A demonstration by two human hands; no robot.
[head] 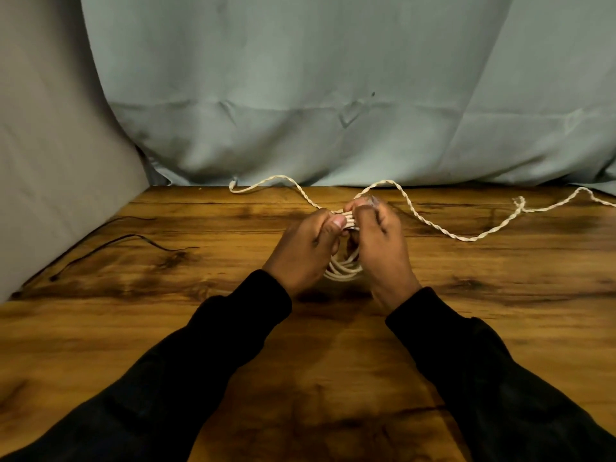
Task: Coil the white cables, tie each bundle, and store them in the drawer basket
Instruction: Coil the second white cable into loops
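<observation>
Your left hand and right hand both pinch the top of a white cable coil held above the bench's middle. Loose cable trails toward the far right edge, so coiling looks unfinished; tying and storing remain, with no basket in sight.

A wooden table with dark, streaky grain fills the lower half of the view. A pale blue-grey cloth, creased and folded, hangs behind its far edge. A grey fabric panel stands along the table's left edge. The light is dim and warm.
</observation>
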